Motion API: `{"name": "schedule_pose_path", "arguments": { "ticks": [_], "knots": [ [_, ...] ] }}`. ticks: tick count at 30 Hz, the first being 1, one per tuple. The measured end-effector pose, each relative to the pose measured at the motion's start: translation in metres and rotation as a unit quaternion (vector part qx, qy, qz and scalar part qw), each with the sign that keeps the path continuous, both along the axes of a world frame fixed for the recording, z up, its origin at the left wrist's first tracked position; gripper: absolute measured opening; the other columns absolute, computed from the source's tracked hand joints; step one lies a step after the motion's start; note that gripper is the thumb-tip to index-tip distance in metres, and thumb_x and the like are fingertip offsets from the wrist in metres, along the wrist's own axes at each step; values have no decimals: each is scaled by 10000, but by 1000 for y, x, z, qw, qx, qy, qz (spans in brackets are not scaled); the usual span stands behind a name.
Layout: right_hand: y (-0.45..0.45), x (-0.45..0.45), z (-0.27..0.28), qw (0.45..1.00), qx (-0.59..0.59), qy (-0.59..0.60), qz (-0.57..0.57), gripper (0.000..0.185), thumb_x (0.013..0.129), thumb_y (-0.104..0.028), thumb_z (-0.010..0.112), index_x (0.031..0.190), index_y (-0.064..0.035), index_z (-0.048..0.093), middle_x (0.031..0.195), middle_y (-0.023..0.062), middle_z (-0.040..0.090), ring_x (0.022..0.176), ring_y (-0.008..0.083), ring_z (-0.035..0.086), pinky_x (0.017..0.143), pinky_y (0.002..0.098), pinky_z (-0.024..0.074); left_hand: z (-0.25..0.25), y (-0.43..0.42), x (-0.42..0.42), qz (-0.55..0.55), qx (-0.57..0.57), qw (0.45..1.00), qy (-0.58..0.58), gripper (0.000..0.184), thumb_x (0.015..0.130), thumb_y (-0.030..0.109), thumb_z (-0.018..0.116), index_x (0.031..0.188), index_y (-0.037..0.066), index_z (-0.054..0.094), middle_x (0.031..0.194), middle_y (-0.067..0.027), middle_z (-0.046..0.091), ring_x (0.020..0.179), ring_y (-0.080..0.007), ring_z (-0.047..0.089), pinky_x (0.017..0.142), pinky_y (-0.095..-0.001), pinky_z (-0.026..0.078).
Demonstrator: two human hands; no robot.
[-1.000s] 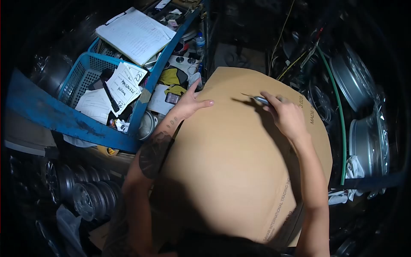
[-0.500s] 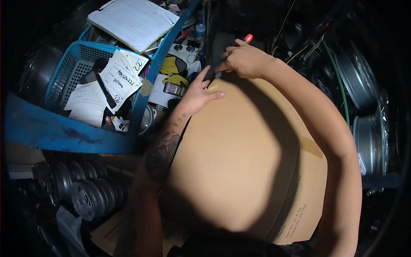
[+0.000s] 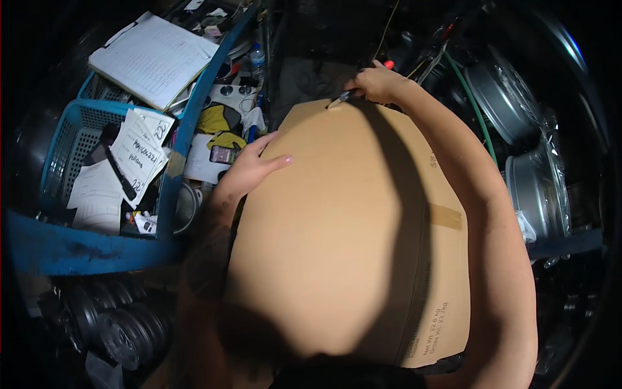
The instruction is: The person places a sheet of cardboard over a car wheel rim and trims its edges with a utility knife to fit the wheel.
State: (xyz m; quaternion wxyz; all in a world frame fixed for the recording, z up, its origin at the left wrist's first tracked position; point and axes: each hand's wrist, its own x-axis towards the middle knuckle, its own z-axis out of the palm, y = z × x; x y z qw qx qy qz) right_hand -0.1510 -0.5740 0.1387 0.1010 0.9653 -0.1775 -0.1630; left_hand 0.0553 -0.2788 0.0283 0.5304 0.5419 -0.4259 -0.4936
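A large cardboard sheet [image 3: 324, 227] with printed text and a strip of tape [image 3: 446, 216] on its right part fills the middle of the view. At its left edge rests my left hand [image 3: 254, 165], thumb on top of the board and fingers over the side, gripping it. My right hand [image 3: 374, 84] is closed round a cutter [image 3: 348, 95] with a red end, at the board's far edge. The cutter's tip meets the cardboard beside a small slit or raised flap. Part of the right hand's fingers is hidden by the hand itself.
On the left, a blue metal frame [image 3: 84, 256] holds a teal basket [image 3: 57, 152] with papers, and a clipboard [image 3: 152, 58]. Metal wheels [image 3: 126, 337] lie at the lower left; wrapped wheels [image 3: 532, 185] and a green hose [image 3: 468, 97] are at the right.
My right hand went from over the board's right part to its far edge near my left hand, then moved right along that edge with the cutter. My left hand stays on the left edge.
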Motion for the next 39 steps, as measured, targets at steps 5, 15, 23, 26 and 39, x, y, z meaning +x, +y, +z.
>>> {"name": "schedule_pose_path", "arguments": {
  "ticks": [5,15,23,26,39],
  "knots": [
    [-27,-77,23,991,-8,8,-137,408,961,-173,660,1359,-252,697,1183,67,757,1247,287,638,1112,557,337,4,-2,5,-23,41,998,-38,724,908,211,827,1487,-77,502,1334,-166,678,1169,-197,665,991,-313,527],
    [41,-79,-84,529,575,-534,-324,317,1091,-297,571,1156,9,624,778,27,615,576,108,574,530,259,489,19,-26,24,-149,120,961,-200,626,942,332,782,1389,-69,601,1233,-141,733,1048,-216,706,931,-342,546],
    [46,-85,-92,485,514,-639,-303,326,1073,-367,605,940,-83,519,720,43,610,519,122,576,477,286,491,11,-101,-11,10,291,943,-160,602,970,408,709,1304,-88,631,1246,-218,728,1131,-367,709,939,-402,541],
    [50,-82,-90,552,457,-619,-322,324,1072,-344,601,914,-76,509,664,39,592,478,131,559,451,304,472,-45,-116,5,116,125,972,-162,571,977,358,709,1312,-90,591,1237,-223,726,1154,-378,702,940,-423,541],
    [75,8,-11,817,317,-365,-315,421,1048,-324,583,1185,70,640,909,248,735,719,368,730,748,466,576,21,-59,-33,222,-3,875,-430,400,885,188,788,1199,6,619,1121,-269,715,1089,-487,655,886,-496,529]
  ]
}}
